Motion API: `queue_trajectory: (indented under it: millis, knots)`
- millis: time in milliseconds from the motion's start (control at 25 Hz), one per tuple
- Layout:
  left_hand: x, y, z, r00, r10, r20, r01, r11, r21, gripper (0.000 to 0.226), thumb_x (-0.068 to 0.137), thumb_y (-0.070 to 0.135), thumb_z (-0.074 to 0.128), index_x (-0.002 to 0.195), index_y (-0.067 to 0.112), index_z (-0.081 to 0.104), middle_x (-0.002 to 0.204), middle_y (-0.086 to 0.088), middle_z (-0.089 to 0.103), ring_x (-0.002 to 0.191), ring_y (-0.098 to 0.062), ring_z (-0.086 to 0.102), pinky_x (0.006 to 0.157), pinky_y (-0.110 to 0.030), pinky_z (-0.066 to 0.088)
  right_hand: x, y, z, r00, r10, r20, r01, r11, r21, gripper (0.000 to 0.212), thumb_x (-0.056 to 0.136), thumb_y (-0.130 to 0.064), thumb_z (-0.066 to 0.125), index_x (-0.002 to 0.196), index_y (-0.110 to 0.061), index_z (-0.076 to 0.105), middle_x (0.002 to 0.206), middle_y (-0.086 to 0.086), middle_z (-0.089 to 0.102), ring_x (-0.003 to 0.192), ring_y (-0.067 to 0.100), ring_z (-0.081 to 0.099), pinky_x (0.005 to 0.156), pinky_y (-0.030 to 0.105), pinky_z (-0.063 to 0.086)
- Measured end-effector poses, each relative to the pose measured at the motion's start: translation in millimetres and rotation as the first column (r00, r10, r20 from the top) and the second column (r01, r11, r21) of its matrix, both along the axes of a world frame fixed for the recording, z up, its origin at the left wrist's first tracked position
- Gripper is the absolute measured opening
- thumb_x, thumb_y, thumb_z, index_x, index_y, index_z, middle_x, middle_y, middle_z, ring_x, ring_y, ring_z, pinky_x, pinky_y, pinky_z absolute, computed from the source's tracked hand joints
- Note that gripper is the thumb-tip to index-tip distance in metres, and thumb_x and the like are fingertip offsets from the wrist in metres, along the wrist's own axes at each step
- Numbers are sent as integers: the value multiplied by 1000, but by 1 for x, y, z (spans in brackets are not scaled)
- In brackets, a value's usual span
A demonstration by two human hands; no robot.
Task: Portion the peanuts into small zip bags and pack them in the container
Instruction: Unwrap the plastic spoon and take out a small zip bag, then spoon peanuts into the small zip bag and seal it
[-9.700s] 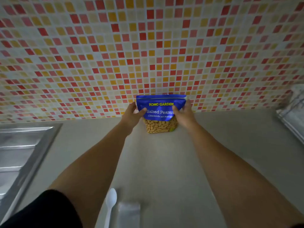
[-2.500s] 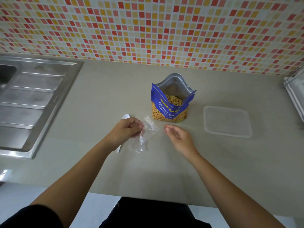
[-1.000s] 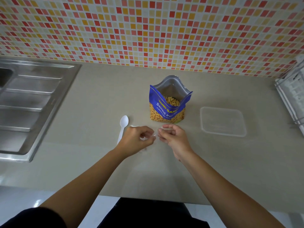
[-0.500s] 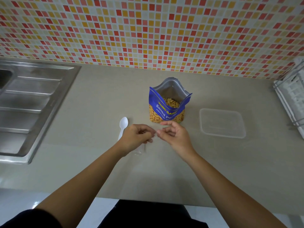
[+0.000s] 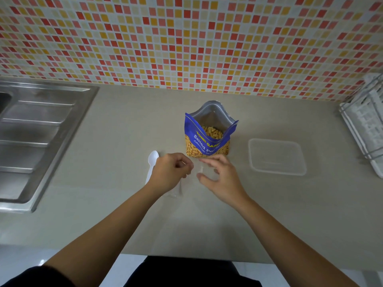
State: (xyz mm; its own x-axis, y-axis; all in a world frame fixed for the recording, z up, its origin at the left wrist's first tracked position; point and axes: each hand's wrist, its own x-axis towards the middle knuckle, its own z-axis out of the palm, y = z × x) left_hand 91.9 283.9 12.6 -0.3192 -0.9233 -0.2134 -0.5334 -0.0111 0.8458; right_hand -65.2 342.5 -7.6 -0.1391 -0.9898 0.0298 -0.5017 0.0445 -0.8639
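A blue peanut bag (image 5: 208, 139) stands open on the beige counter, peanuts visible inside. Just in front of it, my left hand (image 5: 171, 174) and my right hand (image 5: 220, 177) hold a small clear zip bag (image 5: 195, 172) between them. The left pinches one side of its top with curled fingers, and the right holds the other side with thumb and fingers spread around it. The zip bag's lower part hangs down near the counter, hard to see. A clear plastic container (image 5: 276, 157) lies to the right of the peanut bag. A white plastic spoon (image 5: 152, 164) lies left of my left hand.
A steel sink drainboard (image 5: 39, 141) fills the left side of the counter (image 5: 124, 214). A white wire dish rack (image 5: 366, 123) stands at the right edge. A mosaic tile wall (image 5: 186, 42) runs behind. The counter's front edge is close to my body.
My hands have drawn slightly apart at the zip bag's top, the right hand's fingers spreading wider. The peanut bag, spoon and container have not moved.
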Motion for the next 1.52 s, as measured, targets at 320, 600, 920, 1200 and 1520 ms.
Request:
queue_trajectory:
  millis: [320,600,920,1200,1520]
  knots:
    - [-4,-4,-4,1000,22,-14,-20,994,110,13,82,23,65,70,27,65,59,14,68,55,6,57,75,-33,50,8,3,-19,968,-74,-241,30,983,-184,72,62,-36,83,125,-15,55,121,-2,61,111,10,47,95,11,30]
    - [-5,-2,-8,999,21,36,-20,999,-45,10,80,29,68,78,27,59,77,14,65,53,0,52,59,-23,42,5,2,-24,949,-114,-294,15,948,-319,55,73,-34,70,121,-10,58,113,4,64,105,14,52,92,19,39]
    - [62,-33,-48,870,332,364,-260,937,-233,11,85,16,57,79,9,63,81,-6,62,74,-27,58,66,-25,37,-8,8,-21,958,-93,-272,-24,918,-396,52,71,-32,70,119,-12,61,105,0,64,98,11,53,89,29,43]
    - [82,-29,-72,833,204,514,-257,966,34,42,79,35,65,55,15,37,56,-1,40,57,-20,39,51,-28,26,-14,12,-19,961,-64,-267,-44,923,-382,56,72,-35,69,123,-14,58,106,-3,59,98,10,52,88,33,45]
    - [79,-45,-19,908,400,-126,-325,862,390,20,92,20,54,74,14,49,73,-4,52,62,-18,54,58,-26,43,-15,14,-2,977,-99,-190,2,890,-456,58,71,-37,71,123,-14,57,107,-10,54,98,6,53,88,31,47]
